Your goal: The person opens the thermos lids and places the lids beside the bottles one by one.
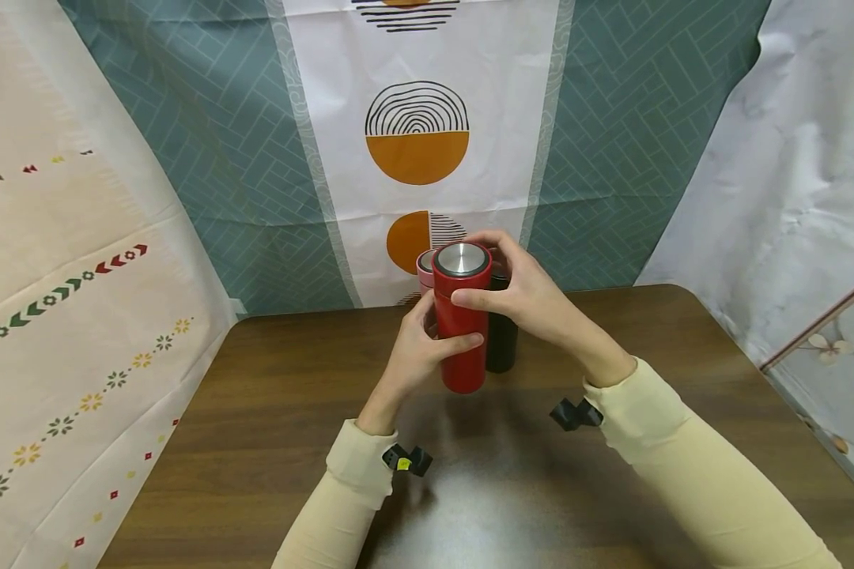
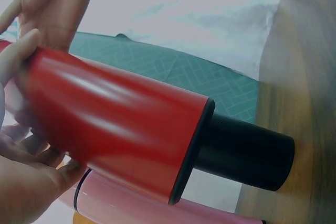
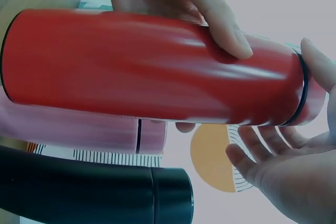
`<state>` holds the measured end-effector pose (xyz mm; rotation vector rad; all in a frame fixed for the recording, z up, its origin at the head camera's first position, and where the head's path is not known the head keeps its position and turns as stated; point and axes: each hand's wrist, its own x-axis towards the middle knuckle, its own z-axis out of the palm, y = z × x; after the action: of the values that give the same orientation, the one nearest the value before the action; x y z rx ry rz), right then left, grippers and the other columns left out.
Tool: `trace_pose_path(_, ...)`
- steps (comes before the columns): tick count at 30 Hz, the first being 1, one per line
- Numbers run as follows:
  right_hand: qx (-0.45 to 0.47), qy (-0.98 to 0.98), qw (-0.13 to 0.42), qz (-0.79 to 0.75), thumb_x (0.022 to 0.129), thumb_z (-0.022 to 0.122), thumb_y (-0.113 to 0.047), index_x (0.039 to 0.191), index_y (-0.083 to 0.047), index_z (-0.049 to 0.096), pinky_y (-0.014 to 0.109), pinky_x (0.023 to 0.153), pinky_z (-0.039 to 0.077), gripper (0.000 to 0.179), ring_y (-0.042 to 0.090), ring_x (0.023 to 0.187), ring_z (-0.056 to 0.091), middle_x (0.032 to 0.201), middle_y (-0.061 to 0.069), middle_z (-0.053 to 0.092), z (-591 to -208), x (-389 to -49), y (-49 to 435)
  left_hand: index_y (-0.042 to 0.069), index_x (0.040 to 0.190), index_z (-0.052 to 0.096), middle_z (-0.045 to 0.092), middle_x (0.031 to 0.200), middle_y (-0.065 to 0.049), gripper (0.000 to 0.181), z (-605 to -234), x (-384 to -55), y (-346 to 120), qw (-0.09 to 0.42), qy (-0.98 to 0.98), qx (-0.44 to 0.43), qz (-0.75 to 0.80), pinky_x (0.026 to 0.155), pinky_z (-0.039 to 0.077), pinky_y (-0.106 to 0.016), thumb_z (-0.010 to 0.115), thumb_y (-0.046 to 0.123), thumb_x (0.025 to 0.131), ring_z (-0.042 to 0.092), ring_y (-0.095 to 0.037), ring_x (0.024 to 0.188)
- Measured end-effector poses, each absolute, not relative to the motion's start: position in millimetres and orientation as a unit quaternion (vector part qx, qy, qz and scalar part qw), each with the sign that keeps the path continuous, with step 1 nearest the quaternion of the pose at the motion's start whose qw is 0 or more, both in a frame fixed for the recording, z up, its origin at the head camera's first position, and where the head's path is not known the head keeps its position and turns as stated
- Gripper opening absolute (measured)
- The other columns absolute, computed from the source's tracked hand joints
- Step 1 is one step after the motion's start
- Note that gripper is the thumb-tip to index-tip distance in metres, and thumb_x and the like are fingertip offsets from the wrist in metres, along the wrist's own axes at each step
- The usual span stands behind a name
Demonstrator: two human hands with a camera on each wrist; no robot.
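A red vacuum flask (image 1: 462, 340) with a steel-topped lid (image 1: 462, 259) is held upright above the table, its dark base off the wood in the left wrist view. My left hand (image 1: 416, 352) grips its body, thumb across the front. Around the lid end is my right hand (image 1: 527, 296), thumb at the lid seam and index finger behind the rim; in the right wrist view its other fingers curve loosely below. Behind the red flask stand a pink flask (image 3: 79, 129), mostly hidden in the head view, and a black flask (image 1: 501, 340).
The brown wooden table (image 1: 270, 411) reaches back to a patterned cloth (image 1: 242, 182) hung behind it. A cream embroidered cloth (image 1: 57, 348) hangs at the left, and a pale cloth (image 1: 776, 182) at the right. Both sleeves carry small dark wrist devices (image 1: 576, 413).
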<state>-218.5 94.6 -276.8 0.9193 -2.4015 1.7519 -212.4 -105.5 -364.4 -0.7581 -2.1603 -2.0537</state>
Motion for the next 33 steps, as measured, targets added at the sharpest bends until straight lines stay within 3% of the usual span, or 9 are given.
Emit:
trace_pose_path(4, 0.296, -0.77, 0.01, 0.565, 0.09, 0.081, -0.026, 0.145, -0.014, 0.047, 0.053, 0.107, 0.048, 0.066, 0.025, 0.126, 0.056, 0.136, 0.004, 0.058, -274, -218, 95, 0.021, 0.146, 0.052, 0.062, 0.134, -0.003, 0.064, -365, -213, -106, 0.035, -0.7, -0.249, -0.668, 0.099, 0.055, -0.048, 0.079, 0.017, 0.088, 0.064, -0.028, 0.118)
trace_pose_path(14, 0.32, -0.733, -0.072, 0.596, 0.093, 0.075, -0.021, 0.153, -0.015, 0.045, 0.052, 0.111, 0.043, 0.068, 0.027, 0.13, 0.053, 0.141, 0.007, 0.057, -270, -223, 105, 0.02, 0.146, 0.052, 0.063, 0.134, -0.004, 0.065, -364, -212, -106, 0.029, -0.699, -0.252, -0.669, 0.1, 0.054, -0.048, 0.08, 0.015, 0.087, 0.063, -0.028, 0.118)
trace_pose_path(23, 0.298, -0.777, 0.006, 0.555, 0.091, 0.081, -0.026, 0.147, -0.013, 0.046, 0.051, 0.108, 0.046, 0.068, 0.026, 0.126, 0.057, 0.138, 0.005, 0.057, -270, -218, 97, 0.019, 0.147, 0.051, 0.062, 0.135, -0.005, 0.066, -365, -213, -107, 0.029, -0.7, -0.252, -0.668, 0.101, 0.054, -0.049, 0.079, 0.014, 0.088, 0.062, -0.028, 0.119)
trace_pose_path(30, 0.332, -0.731, -0.065, 0.593, 0.095, 0.076, -0.027, 0.153, -0.016, 0.046, 0.052, 0.111, 0.043, 0.067, 0.029, 0.129, 0.055, 0.141, 0.008, 0.058, -268, -220, 103, 0.021, 0.146, 0.052, 0.063, 0.134, -0.003, 0.066, -366, -212, -106, 0.034, -0.701, -0.25, -0.667, 0.1, 0.055, -0.048, 0.08, 0.016, 0.087, 0.064, -0.027, 0.118)
trace_pose_path(33, 0.333, -0.733, -0.061, 0.589, 0.094, 0.077, -0.031, 0.157, -0.015, 0.04, 0.053, 0.112, 0.042, 0.074, 0.029, 0.132, 0.052, 0.146, 0.008, 0.054, -269, -221, 103, 0.021, 0.147, 0.051, 0.063, 0.134, -0.003, 0.066, -366, -212, -106, 0.034, -0.702, -0.252, -0.666, 0.1, 0.055, -0.048, 0.08, 0.016, 0.087, 0.063, -0.028, 0.118)
